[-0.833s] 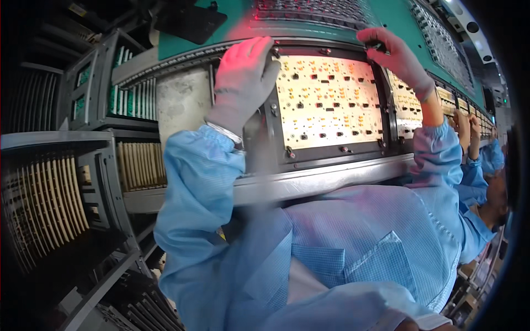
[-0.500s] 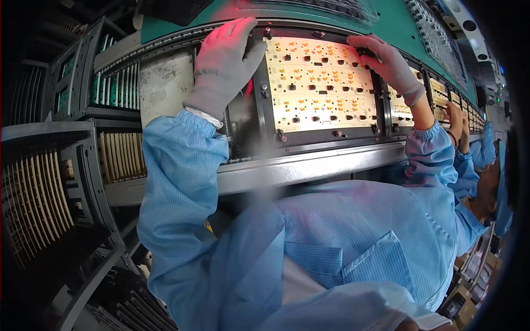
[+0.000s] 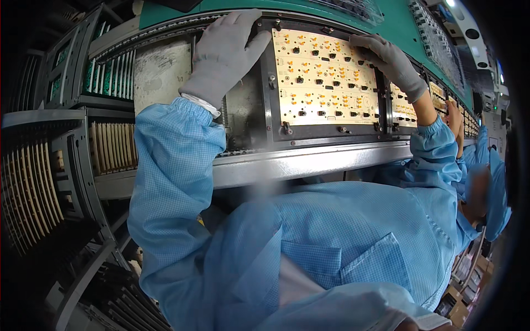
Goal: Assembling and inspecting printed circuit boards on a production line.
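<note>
A cream circuit board (image 3: 329, 95) with rows of black and orange parts sits in a black carrier frame (image 3: 269, 105) on the conveyor line. My left hand (image 3: 225, 52), in a grey glove, lies at the frame's upper left corner. Its fingers are stretched out, with the thumb apart and against the left edge. At the upper right corner is my right hand (image 3: 391, 63), gloved too, its fingers loosely bent over the board's far edge. Those fingertips partly cover the board, and their exact contact is hard to see.
A silver rail (image 3: 314, 161) runs along the near side. Racks of upright boards (image 3: 113, 146) stand at left. Beyond the line lies a green mat (image 3: 397, 27) with clear trays (image 3: 353, 10). More framed boards (image 3: 403, 107) continue right, where a co-worker's hand (image 3: 454, 118) reaches in.
The carrier frame has shifted slightly right along the line, and both my hands have moved with it. Red light on my gloves and the frame is gone.
</note>
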`<state>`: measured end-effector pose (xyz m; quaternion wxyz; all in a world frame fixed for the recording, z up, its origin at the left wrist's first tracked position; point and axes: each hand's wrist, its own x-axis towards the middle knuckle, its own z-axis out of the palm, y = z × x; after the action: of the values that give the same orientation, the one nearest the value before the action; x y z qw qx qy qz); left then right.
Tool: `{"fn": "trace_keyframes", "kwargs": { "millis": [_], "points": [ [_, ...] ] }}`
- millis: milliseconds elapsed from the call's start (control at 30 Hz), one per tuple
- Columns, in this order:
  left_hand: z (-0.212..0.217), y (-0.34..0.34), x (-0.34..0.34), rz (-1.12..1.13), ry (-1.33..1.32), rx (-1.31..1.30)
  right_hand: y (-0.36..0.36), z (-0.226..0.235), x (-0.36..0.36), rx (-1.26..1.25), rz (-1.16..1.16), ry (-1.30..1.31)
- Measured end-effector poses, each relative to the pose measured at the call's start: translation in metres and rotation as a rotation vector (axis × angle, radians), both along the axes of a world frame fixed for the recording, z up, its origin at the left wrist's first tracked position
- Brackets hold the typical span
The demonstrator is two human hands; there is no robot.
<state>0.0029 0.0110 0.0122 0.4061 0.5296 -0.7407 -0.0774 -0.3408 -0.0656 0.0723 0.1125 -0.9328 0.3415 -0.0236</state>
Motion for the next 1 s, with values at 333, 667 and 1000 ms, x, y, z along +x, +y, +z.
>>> {"fn": "trace_keyframes", "kwargs": {
  "millis": [333,667,1000],
  "points": [
    [0.007,0.003,0.003,-0.035,0.055,0.079,-0.006,0.004,0.001,-0.091,0.207,0.099],
    [-0.033,-0.01,0.017,-0.016,-0.069,0.08,-0.003,0.024,0.008,-0.216,0.265,0.153],
    [-0.031,-0.004,0.018,-0.058,-0.042,0.136,-0.069,0.034,0.137,-0.493,0.0,-0.413]
  ]
}}
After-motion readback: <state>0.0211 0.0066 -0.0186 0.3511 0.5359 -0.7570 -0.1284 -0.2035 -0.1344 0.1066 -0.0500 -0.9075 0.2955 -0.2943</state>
